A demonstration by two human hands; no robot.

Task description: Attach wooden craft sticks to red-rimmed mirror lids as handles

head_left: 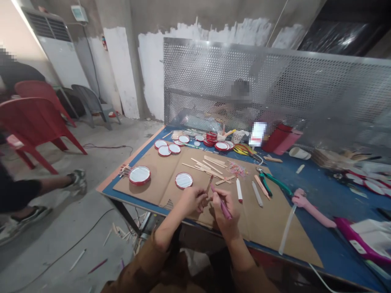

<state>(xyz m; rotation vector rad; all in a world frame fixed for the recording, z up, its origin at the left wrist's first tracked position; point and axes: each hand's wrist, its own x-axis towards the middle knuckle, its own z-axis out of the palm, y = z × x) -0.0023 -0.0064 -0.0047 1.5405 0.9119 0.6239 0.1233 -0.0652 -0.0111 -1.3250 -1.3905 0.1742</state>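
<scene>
Count: 2 hands [206,205], 1 pink stick [227,212] in the right. 2 red-rimmed lids [139,175] on the cardboard sheet [149,162], about 8 more red-rimmed lids [164,150] past its edge. 1 pair of green-handled pliers [265,181]. 2 red plastic chairs [30,122], 1 grey plastic chair [90,103].

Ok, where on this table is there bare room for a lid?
The blue tabletop is bare between the green-handled pliers and the pink pieces. The cardboard is free below the pliers. It is crowded behind, around the wooden sticks and red-rimmed lids.
</scene>
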